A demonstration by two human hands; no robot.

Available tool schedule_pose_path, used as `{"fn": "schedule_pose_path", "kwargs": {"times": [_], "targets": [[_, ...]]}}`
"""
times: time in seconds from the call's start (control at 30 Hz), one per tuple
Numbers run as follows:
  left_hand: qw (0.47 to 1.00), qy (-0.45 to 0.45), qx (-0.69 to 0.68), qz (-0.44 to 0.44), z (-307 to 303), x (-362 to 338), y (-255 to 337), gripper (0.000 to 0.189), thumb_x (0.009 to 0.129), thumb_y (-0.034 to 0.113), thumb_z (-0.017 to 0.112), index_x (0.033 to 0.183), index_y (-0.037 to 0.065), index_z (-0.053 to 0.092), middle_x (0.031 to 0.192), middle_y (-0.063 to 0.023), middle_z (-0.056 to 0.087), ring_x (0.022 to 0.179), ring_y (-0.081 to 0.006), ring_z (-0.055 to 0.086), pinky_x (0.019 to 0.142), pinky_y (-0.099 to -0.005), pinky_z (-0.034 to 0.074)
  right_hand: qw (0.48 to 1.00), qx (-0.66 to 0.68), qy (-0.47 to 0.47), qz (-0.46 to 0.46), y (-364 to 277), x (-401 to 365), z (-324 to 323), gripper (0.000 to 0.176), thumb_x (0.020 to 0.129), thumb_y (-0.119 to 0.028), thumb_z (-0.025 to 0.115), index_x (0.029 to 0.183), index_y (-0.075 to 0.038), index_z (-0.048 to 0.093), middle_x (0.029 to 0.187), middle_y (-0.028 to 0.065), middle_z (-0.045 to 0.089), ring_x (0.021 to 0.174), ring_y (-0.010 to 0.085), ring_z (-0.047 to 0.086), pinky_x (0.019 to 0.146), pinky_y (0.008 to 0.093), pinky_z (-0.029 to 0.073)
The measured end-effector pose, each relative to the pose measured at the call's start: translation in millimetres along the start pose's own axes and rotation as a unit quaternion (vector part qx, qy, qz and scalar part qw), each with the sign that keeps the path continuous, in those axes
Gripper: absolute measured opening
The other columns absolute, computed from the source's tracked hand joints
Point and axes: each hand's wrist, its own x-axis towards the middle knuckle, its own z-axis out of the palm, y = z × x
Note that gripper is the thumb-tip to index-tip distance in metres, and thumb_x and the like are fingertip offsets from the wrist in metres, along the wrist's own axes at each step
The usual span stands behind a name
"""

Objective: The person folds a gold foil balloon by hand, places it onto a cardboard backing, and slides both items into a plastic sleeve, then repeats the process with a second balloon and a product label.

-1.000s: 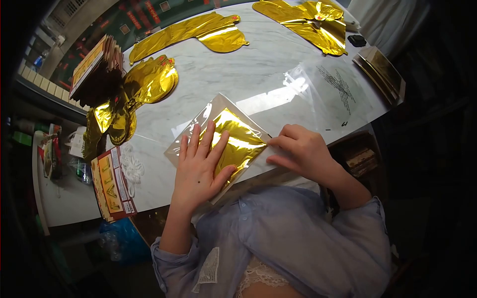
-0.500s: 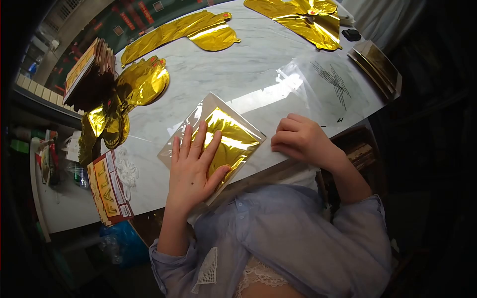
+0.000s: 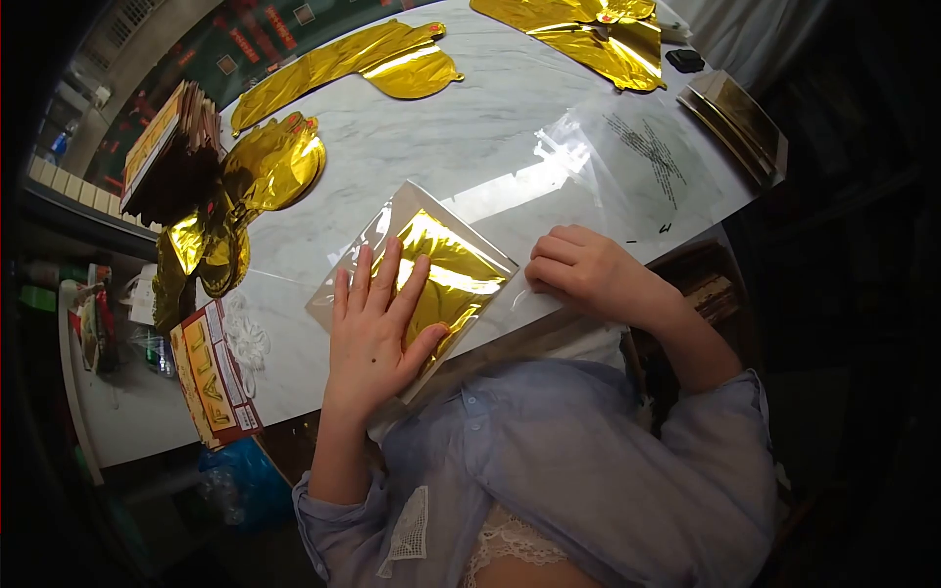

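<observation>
Two clear bags lie on the tabletop [image 3: 441, 137]: one bag [image 3: 387, 220] under the left hand [image 3: 377, 328] holds a single folded gold foil [image 3: 456, 265], and the empty printed bag [image 3: 637, 162] lies beyond the right hand [image 3: 588, 274]. The left hand is released, spread flat on the filled bag. The right hand rests loosely clenched just right of it, grasping nothing visible.
</observation>
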Motion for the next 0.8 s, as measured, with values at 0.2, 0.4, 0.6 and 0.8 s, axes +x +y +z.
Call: {"fn": "schedule_pose_path", "kwargs": {"times": [0.2,0.4,0.6,0.8], "targets": [[1.000,-0.005,0.005,0.006,0.4,-0.3,-0.8,0.075,0.102,0.061,0.059,0.165,0.022,0.047,0.176,-0.0148,0.032,0.161,-0.0443,0.025,0.130,-0.0618,0.016,0.995,-0.038,-0.079,-0.052,-49.5,-28.2,0.1,0.013,0.088,-0.010,0.069,0.100,-0.007,0.064,0.100,0.0061,0.061,0.097,0.0240,0.064,0.085,0.0365,0.053],[1.000,-0.010,0.012,0.011,-1.2,0.2,0.4,0.075,0.100,0.053,0.061,0.165,0.019,0.046,0.177,-0.0130,0.030,0.163,-0.0433,0.023,0.131,-0.0609,0.013,0.907,0.286,-0.252,0.180,-5.7,-114.5,37.1,0.013,0.099,-0.017,0.067,0.099,-0.005,0.068,0.101,0.0155,0.070,0.100,0.0375,0.068,0.088,0.0462,0.054],[0.999,-0.023,-0.003,0.025,-3.1,0.4,1.7,0.075,0.099,0.049,0.062,0.166,0.017,0.046,0.177,-0.0135,0.029,0.163,-0.0431,0.022,0.131,-0.0604,0.012,0.877,-0.059,-0.045,0.475,171.6,-262.2,164.6,0.024,0.096,-0.024,0.067,0.102,-0.002,0.073,0.102,0.0231,0.076,0.097,0.0426,0.075,0.085,0.0508,0.060],[1.000,-0.021,-0.007,0.019,-4.6,-0.4,2.1,0.076,0.100,0.052,0.061,0.166,0.018,0.046,0.177,-0.0134,0.030,0.164,-0.0424,0.021,0.132,-0.0591,0.012,0.805,-0.105,-0.084,0.578,194.1,-266.9,176.0,0.026,0.089,-0.021,0.072,0.104,0.000,0.078,0.103,0.0302,0.075,0.100,0.0463,0.075,0.091,0.0518,0.062]]}}
